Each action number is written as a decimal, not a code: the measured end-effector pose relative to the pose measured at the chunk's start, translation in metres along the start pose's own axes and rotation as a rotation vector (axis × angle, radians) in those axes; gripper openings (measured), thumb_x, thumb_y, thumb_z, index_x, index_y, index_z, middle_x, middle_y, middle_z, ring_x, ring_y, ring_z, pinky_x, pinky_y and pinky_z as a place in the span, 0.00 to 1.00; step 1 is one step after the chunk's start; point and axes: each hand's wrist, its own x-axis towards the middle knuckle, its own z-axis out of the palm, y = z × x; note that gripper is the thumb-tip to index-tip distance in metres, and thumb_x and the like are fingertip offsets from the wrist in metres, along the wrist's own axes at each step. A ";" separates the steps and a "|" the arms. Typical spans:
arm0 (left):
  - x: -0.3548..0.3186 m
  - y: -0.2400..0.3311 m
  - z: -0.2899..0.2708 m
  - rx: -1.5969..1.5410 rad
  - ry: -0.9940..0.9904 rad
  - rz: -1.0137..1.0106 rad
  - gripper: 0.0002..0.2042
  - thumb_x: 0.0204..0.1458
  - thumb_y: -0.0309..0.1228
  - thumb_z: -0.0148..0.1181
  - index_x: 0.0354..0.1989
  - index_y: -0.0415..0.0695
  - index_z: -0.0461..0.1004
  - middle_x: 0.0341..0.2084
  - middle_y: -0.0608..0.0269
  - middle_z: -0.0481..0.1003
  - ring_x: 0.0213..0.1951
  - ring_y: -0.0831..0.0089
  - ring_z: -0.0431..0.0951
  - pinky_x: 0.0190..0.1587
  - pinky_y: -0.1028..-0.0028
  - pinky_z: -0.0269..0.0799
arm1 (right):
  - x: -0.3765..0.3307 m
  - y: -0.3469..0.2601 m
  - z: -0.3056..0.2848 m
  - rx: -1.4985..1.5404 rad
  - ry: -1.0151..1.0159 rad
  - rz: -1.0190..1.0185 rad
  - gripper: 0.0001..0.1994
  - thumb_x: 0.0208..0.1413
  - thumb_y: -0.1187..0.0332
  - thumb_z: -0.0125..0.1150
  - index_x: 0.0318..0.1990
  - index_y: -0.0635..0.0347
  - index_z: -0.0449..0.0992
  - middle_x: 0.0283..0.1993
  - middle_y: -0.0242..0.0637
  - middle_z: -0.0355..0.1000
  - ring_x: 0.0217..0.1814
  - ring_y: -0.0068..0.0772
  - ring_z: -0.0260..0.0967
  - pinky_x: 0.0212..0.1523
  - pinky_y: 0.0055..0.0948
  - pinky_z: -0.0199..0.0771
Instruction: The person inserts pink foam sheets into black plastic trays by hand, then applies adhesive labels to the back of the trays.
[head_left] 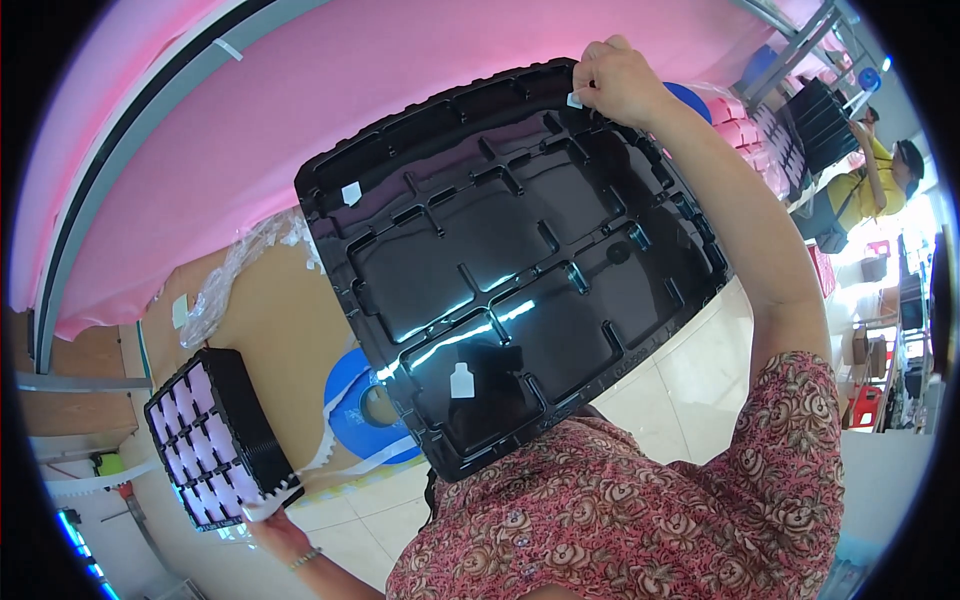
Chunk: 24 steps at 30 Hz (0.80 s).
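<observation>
Right hand [615, 82] pinching black tray [500, 260] top edge, left hand [278, 530] w/ tray stack [215, 438]

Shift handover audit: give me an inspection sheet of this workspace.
Surface: tan worktop, pink sheet behind it.
Job's things: large black moulded tray held up, white tabs on it; stack of black gridded trays with pale inserts.
Clutter: blue tape roll, crumpled clear film.
Hands: right hand pinches a white tab at the large tray's top corner; left hand grips the stack's lower corner.
Cables: nothing seen.
Surroundings: tiled floor; another person at racks, far right.
</observation>
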 end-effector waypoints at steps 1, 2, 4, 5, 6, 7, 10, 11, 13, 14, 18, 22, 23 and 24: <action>-0.004 -0.016 -0.020 -0.013 0.064 -0.052 0.13 0.57 0.34 0.53 0.45 0.39 0.69 0.38 0.60 0.74 0.41 0.67 0.77 0.45 0.67 0.77 | 0.001 0.001 0.002 0.005 -0.002 -0.006 0.04 0.50 0.64 0.60 0.30 0.51 0.78 0.42 0.33 0.71 0.52 0.40 0.62 0.53 0.39 0.64; -0.007 -0.035 -0.043 -0.028 0.130 -0.103 0.11 0.57 0.35 0.53 0.42 0.40 0.70 0.35 0.62 0.74 0.38 0.68 0.77 0.43 0.68 0.78 | 0.003 0.001 0.003 0.013 0.059 0.008 0.04 0.49 0.64 0.61 0.29 0.51 0.77 0.41 0.33 0.70 0.53 0.39 0.62 0.53 0.39 0.64; -0.014 -0.064 -0.088 0.088 0.120 -0.205 0.10 0.57 0.34 0.53 0.40 0.41 0.70 0.32 0.63 0.74 0.36 0.69 0.77 0.40 0.69 0.78 | 0.005 0.005 0.005 0.021 0.120 0.020 0.04 0.48 0.65 0.62 0.27 0.52 0.77 0.41 0.32 0.70 0.53 0.38 0.62 0.53 0.38 0.64; -0.019 -0.075 -0.103 0.203 0.105 -0.306 0.08 0.56 0.34 0.53 0.38 0.42 0.70 0.30 0.64 0.74 0.34 0.70 0.77 0.38 0.70 0.79 | 0.006 0.005 0.007 0.012 0.186 0.012 0.04 0.46 0.67 0.64 0.27 0.55 0.76 0.38 0.32 0.71 0.50 0.39 0.63 0.51 0.37 0.66; -0.027 -0.085 -0.105 0.204 0.111 -0.303 0.08 0.56 0.34 0.53 0.38 0.42 0.70 0.30 0.64 0.74 0.34 0.70 0.77 0.38 0.70 0.79 | 0.007 0.006 0.008 0.002 0.253 0.007 0.05 0.44 0.68 0.66 0.26 0.57 0.76 0.36 0.32 0.71 0.47 0.40 0.64 0.49 0.36 0.67; -0.037 -0.095 -0.107 0.085 0.279 -0.366 0.08 0.57 0.33 0.52 0.38 0.43 0.70 0.30 0.63 0.75 0.33 0.71 0.77 0.37 0.71 0.78 | 0.006 0.006 0.009 0.006 0.254 0.005 0.05 0.44 0.68 0.66 0.26 0.57 0.76 0.36 0.32 0.71 0.47 0.40 0.64 0.49 0.36 0.67; -0.053 -0.120 -0.132 -0.047 0.476 -0.500 0.09 0.58 0.32 0.48 0.43 0.43 0.70 0.31 0.62 0.75 0.32 0.70 0.77 0.35 0.72 0.79 | -0.004 0.004 0.007 0.166 0.310 -0.103 0.02 0.43 0.73 0.62 0.27 0.59 0.78 0.34 0.33 0.72 0.47 0.39 0.64 0.47 0.34 0.68; -0.057 -0.125 -0.144 -0.056 0.502 -0.578 0.11 0.59 0.32 0.47 0.46 0.43 0.69 0.32 0.61 0.76 0.31 0.70 0.77 0.35 0.72 0.79 | -0.009 0.001 0.007 0.194 0.193 -0.133 0.06 0.45 0.74 0.59 0.31 0.56 0.80 0.36 0.33 0.73 0.48 0.39 0.65 0.49 0.35 0.69; -0.069 -0.133 -0.158 0.008 0.548 -0.559 0.13 0.59 0.32 0.44 0.51 0.43 0.67 0.36 0.60 0.75 0.32 0.70 0.77 0.35 0.72 0.79 | -0.017 -0.002 0.002 0.223 0.078 -0.164 0.11 0.47 0.76 0.57 0.35 0.53 0.83 0.37 0.33 0.74 0.49 0.39 0.67 0.51 0.37 0.69; -0.073 -0.136 -0.159 0.071 0.585 -0.547 0.16 0.60 0.32 0.42 0.55 0.43 0.64 0.41 0.59 0.74 0.33 0.70 0.77 0.36 0.72 0.78 | -0.021 -0.003 -0.004 0.157 0.025 -0.146 0.14 0.47 0.77 0.56 0.38 0.51 0.83 0.39 0.33 0.74 0.50 0.39 0.66 0.52 0.36 0.69; -0.077 -0.136 -0.151 0.105 0.735 -0.528 0.21 0.61 0.36 0.42 0.61 0.44 0.58 0.50 0.57 0.69 0.41 0.69 0.75 0.45 0.62 0.75 | -0.029 0.004 -0.013 0.064 -0.059 -0.121 0.18 0.47 0.78 0.55 0.43 0.48 0.83 0.44 0.33 0.73 0.53 0.37 0.65 0.54 0.36 0.67; -0.060 -0.140 -0.166 0.435 0.755 -0.669 0.19 0.59 0.40 0.41 0.57 0.48 0.64 0.46 0.57 0.70 0.44 0.67 0.69 0.47 0.54 0.66 | -0.026 0.005 -0.009 -0.032 0.002 -0.109 0.17 0.48 0.77 0.54 0.42 0.48 0.84 0.47 0.33 0.72 0.54 0.36 0.64 0.54 0.36 0.66; -0.055 -0.141 -0.165 0.500 0.738 -0.707 0.22 0.58 0.40 0.43 0.61 0.48 0.62 0.49 0.55 0.70 0.49 0.65 0.69 0.50 0.51 0.63 | -0.024 0.005 -0.008 -0.055 0.053 -0.093 0.17 0.47 0.78 0.53 0.41 0.50 0.84 0.43 0.33 0.72 0.51 0.38 0.64 0.52 0.37 0.67; -0.053 -0.141 -0.166 0.500 0.735 -0.704 0.22 0.58 0.40 0.43 0.61 0.48 0.62 0.49 0.55 0.70 0.49 0.65 0.69 0.50 0.51 0.63 | -0.022 0.004 -0.007 -0.078 0.104 -0.077 0.17 0.46 0.79 0.51 0.40 0.52 0.83 0.39 0.33 0.73 0.48 0.39 0.65 0.51 0.37 0.68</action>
